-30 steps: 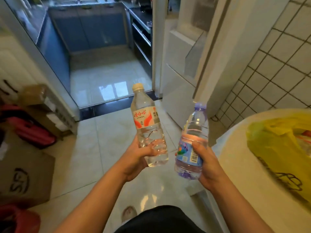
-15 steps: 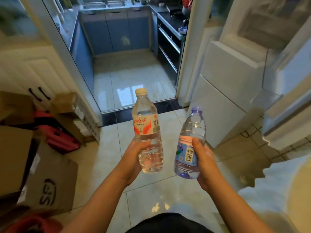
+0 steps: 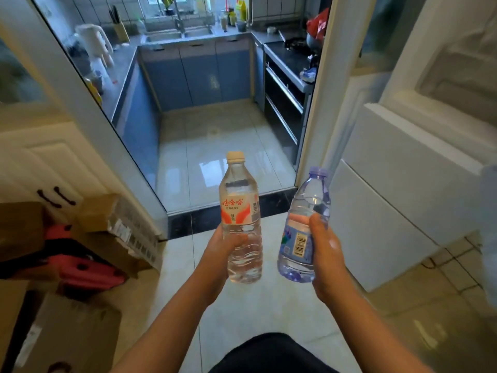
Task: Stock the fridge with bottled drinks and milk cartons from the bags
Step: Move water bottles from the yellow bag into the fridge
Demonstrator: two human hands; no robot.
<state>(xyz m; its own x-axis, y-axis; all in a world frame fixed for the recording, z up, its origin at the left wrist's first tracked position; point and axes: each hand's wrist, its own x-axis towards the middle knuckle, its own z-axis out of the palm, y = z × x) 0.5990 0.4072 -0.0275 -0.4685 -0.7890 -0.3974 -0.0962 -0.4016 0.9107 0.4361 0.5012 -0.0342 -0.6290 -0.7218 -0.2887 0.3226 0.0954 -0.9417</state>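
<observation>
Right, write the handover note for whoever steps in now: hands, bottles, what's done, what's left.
Left hand: grips the red-label bottle round its lower half, upright, cap on.
Right hand: grips the purple-cap bottle at its label, nearly upright, cap on.
Fridge: white, ahead on the right.
Done: both bottles are in hand, held out in front of the body.
Left: neither bottle is in the fridge yet, so shelve both. The bags and milk cartons are out of view.

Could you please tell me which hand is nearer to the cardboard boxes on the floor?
Left. The left hand is to the right of the cardboard boxes; the right hand is farther right.
</observation>
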